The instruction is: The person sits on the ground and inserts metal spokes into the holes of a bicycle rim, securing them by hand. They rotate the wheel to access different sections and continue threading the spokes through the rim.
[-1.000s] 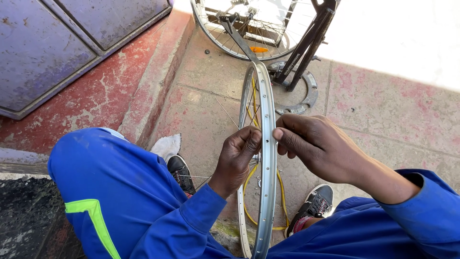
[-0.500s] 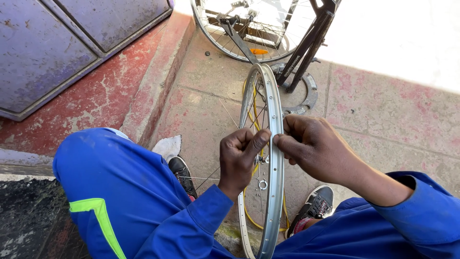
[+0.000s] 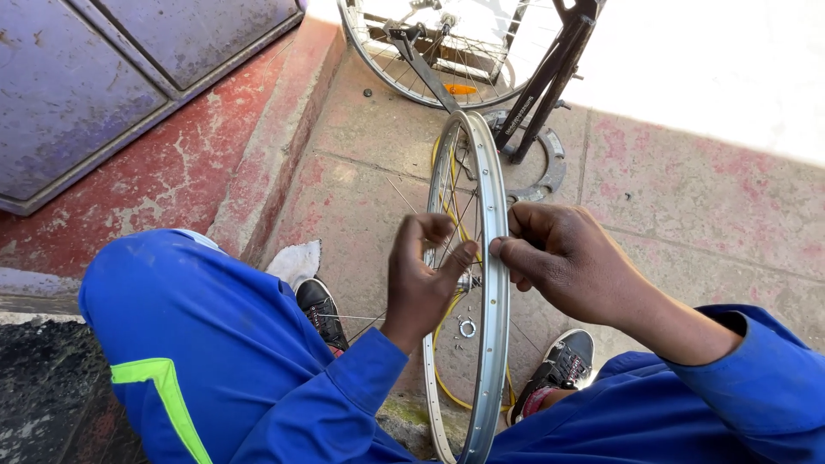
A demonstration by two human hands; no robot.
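Bright, smooth metal wheel rim (image 3: 494, 283) with thin wire spokes (image 3: 460, 215); matt blue cloth coveralls (image 3: 215, 344). Rough, worn concrete paving (image 3: 687, 198), flaking red paint at 10 o'clock; glossy black shoes (image 3: 320, 302) below; a second spoked metal wheel (image 3: 404, 51) at 12 o'clock.

Second bicycle wheel (image 3: 404, 51), black stand (image 3: 550, 82), purple door (image 3: 103, 77).

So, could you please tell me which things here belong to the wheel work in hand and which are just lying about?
In hand: bare wheel rim, its spokes, left hand, right hand.

Lying about: second wheel, black stand, toothed ring, white cloth, small washer.
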